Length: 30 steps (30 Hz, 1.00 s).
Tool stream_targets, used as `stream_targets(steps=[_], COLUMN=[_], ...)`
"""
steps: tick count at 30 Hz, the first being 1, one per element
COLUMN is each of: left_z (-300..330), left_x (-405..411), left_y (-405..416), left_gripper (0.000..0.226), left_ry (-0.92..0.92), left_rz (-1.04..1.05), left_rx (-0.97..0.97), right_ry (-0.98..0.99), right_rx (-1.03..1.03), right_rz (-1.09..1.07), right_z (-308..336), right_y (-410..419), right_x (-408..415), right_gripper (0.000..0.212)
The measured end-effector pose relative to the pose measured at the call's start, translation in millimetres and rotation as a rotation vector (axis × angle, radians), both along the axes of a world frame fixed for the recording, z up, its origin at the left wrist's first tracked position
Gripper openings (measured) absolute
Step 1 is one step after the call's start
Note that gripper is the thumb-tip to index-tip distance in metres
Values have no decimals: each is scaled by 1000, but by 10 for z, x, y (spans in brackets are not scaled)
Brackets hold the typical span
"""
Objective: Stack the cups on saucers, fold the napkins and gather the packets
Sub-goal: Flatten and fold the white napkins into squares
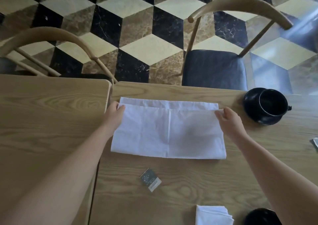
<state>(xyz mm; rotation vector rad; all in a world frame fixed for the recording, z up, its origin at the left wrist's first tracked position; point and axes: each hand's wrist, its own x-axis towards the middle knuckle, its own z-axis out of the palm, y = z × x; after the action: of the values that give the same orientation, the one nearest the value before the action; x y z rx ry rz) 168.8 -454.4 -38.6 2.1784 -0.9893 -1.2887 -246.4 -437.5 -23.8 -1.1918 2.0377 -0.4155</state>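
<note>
A white napkin (168, 131) lies folded over on the wooden table (189, 181), its upper layer a little short of the far edge. My left hand (114, 112) pinches the upper layer's far left corner. My right hand (227, 118) pinches its far right corner. A black cup (272, 105) stands on a black saucer (251, 102) at the far right. A small silver packet (150, 180) lies near me below the napkin. Another packet (315, 143) shows at the right edge. A folded white napkin (212, 215) lies at the bottom, beside a dark round object (261, 217).
A second wooden table (43, 112) butts against the left side with a narrow gap. Two wooden chairs stand beyond the tables, a left chair (51, 35) and a right chair (215, 68) with a dark seat. The floor has a cube pattern.
</note>
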Motion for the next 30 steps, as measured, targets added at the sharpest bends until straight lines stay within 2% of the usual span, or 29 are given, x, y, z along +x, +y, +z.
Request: stream_targets(steps=[11, 23, 25, 28, 30], left_z=[-171, -105, 29, 232, 284], left_x=[24, 4, -12, -90, -329], left_y=[-373, -426, -409, -224, 56], left_gripper=[22, 28, 27, 24, 20], left_ry=[-155, -187, -274, -526, -424], left_rz=[-51, -62, -67, -47, -95], left_rx=[47, 76, 42, -175, -271], right_ry=[102, 132, 210, 313, 204], right_rx=[50, 82, 79, -3, -37], right_rz=[21, -11, -20, -73, -12], right_z=[-205, -200, -100, 65, 108], right_y=[-341, -432, -418, -216, 68], right_x=[-69, -52, -1, 160, 443], right_gripper=[38, 39, 37, 36, 29])
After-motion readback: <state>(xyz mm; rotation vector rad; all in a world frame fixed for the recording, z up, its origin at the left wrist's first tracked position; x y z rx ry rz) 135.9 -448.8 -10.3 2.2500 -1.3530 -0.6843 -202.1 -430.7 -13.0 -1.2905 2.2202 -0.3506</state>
